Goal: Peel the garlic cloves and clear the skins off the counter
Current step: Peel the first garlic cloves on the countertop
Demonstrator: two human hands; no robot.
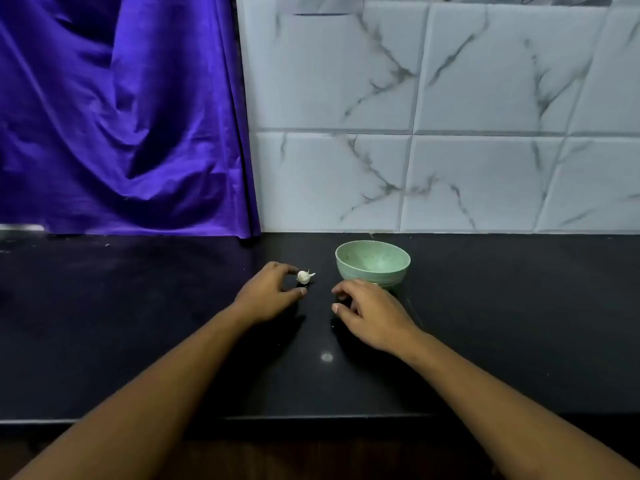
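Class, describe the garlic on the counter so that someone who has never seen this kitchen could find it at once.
Start at the black counter below the marble-tiled wall and find the green bowl. Just left of it, apart from it, lies the garlic, beside the fingertips of the left hand. It is the only small white papery thing there.

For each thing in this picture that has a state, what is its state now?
garlic: seems unpeeled, lying on the counter, not gripped.
bowl: upright, the visible inside looks empty.
left hand: open, fingers curved toward the garlic, not holding it.
right hand: loosely curled, holding nothing, in front of the bowl.
cloth: hanging, creased.
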